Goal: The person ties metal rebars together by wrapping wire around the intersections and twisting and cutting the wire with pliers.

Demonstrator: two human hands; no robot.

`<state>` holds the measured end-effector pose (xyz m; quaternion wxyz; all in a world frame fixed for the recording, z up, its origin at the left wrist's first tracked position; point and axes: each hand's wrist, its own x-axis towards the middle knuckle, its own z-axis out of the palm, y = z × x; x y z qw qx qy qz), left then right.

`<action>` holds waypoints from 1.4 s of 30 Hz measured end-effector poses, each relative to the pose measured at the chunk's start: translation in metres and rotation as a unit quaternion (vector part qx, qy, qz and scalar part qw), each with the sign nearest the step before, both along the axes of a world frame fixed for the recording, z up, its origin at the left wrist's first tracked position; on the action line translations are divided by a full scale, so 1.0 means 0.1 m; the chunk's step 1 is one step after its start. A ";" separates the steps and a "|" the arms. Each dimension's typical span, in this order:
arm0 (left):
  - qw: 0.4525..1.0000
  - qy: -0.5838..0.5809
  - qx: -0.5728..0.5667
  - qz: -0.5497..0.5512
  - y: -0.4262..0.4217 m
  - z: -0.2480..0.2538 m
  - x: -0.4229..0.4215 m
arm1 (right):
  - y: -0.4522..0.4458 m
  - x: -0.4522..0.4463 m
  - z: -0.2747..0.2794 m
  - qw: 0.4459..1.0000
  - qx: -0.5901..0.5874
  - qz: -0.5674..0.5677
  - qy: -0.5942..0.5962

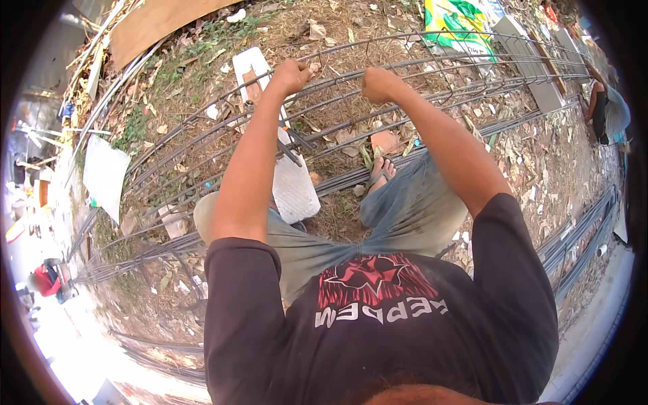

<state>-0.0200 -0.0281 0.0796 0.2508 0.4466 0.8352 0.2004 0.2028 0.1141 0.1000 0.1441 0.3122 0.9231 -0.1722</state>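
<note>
Long steel bars [418, 71] with cross ties form a cage that spans in front of my knees. My left hand [291, 76] is closed at the far bars, above a white board; what its fingers hold is too small to tell. To the right, my right hand [380, 86] is also closed at the same bars, and its grip is hidden. A tool with dark handles [290, 150] lies across the white board [294, 189], below my left hand.
More bars lie bundled on the right [584, 233] and lower left. A green and yellow sack [459, 27] and grey panels [530, 64] are at the top right. One person [601, 111] is at the right edge, another [47, 279] at the far left.
</note>
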 end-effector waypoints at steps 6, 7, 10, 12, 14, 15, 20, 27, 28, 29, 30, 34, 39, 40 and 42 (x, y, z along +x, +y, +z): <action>0.988 -0.110 -0.109 0.022 0.22 -0.32 0.11 | 0.08 -0.34 -0.43 0.977 -0.187 -0.054 0.085; 0.979 -0.176 -0.079 0.067 0.19 -0.28 0.15 | 0.07 -0.36 -0.44 0.969 -0.216 -0.073 0.092; 0.946 -0.286 -0.015 0.153 0.08 -0.29 0.17 | 0.09 -0.37 -0.41 0.961 -0.250 -0.073 0.090; 0.923 -0.343 0.043 0.168 0.09 -0.31 0.15 | 0.13 -0.38 -0.36 0.975 -0.207 -0.036 0.073; 0.903 -0.378 0.090 0.181 0.07 -0.36 0.16 | 0.11 -0.39 -0.33 0.991 -0.122 0.015 0.053; 0.897 -0.386 0.110 0.184 0.09 -0.36 0.19 | 0.10 -0.40 -0.31 0.994 -0.092 0.025 0.053; 0.922 -0.325 0.139 0.161 0.12 -0.13 0.35 | -0.02 -0.45 0.14 0.999 -0.036 0.028 0.009; 0.951 -0.201 0.213 0.102 0.08 -0.29 0.45 | 0.09 -0.37 0.04 0.950 -0.296 -0.048 0.081; 0.951 -0.197 0.220 0.089 0.07 -0.28 0.47 | 0.11 -0.34 0.01 0.948 -0.299 -0.032 0.100; 0.952 -0.194 0.226 0.076 0.06 -0.27 0.49 | 0.12 -0.33 -0.03 0.945 -0.303 -0.017 0.118; 0.948 -0.202 0.234 0.071 0.06 -0.30 0.49 | 0.12 -0.34 -0.05 0.962 -0.238 0.015 0.135; 0.949 -0.187 0.243 0.076 -0.06 -0.26 0.58 | 0.01 -0.37 0.02 0.982 -0.014 0.104 0.159; 0.944 -0.208 0.241 0.092 -0.11 -0.28 0.62 | -0.10 -0.42 0.08 0.964 0.100 0.124 0.212; 0.944 -0.207 0.239 0.096 -0.11 -0.27 0.62 | -0.07 -0.44 0.07 0.965 0.101 0.146 0.195; 0.943 -0.210 0.236 0.108 -0.12 -0.28 0.62 | -0.08 -0.48 0.08 0.968 0.109 0.167 0.152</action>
